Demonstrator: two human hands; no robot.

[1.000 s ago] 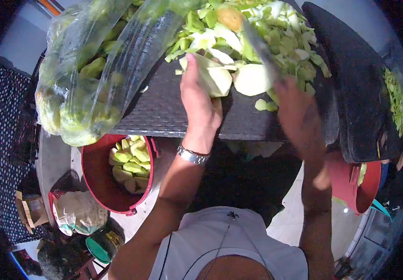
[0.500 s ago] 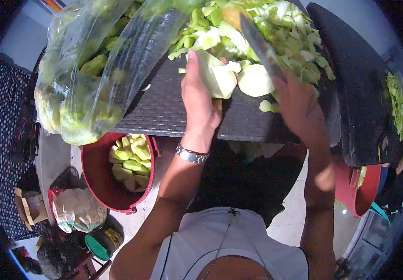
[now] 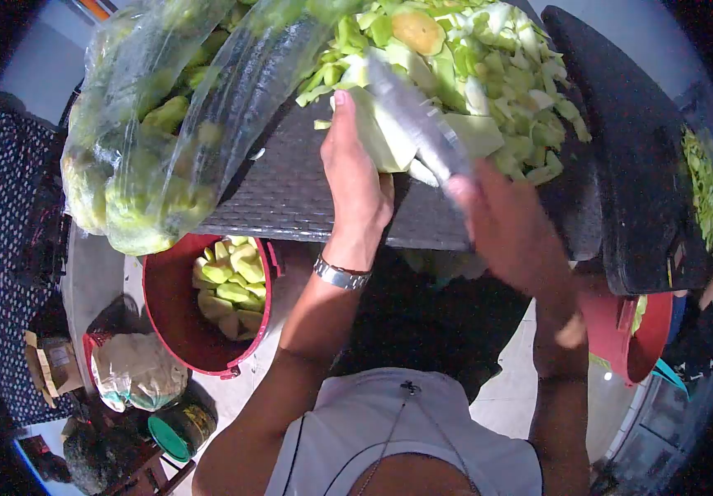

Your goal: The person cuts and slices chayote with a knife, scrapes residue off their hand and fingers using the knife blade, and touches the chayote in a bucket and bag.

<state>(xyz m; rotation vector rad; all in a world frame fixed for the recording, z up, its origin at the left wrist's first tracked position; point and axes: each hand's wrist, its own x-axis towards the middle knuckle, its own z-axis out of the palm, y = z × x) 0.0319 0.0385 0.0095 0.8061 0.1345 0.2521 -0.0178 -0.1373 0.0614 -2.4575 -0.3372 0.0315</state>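
My left hand grips a pale-green peeled fruit low over the dark woven tabletop, its thumb pointing up along the side. In my right hand is a knife, somewhat blurred, its blade slanting up and left across the fruit's right side. Whether the edge touches the fruit I cannot tell. Just right of the blade lies a pale flat-sided piece. Behind both hands rises a heap of green and whitish peelings, with a yellowish-orange piece on top.
A clear plastic bag of green fruits bulges over the table's left edge. Below it stands a red bucket with peeled pieces. A black chair back rises at right, above another red bucket.
My right hand and knife have swung left, from beside the fruit to across it. The rounded pale piece at its right has moved from view. My left hand has barely moved.
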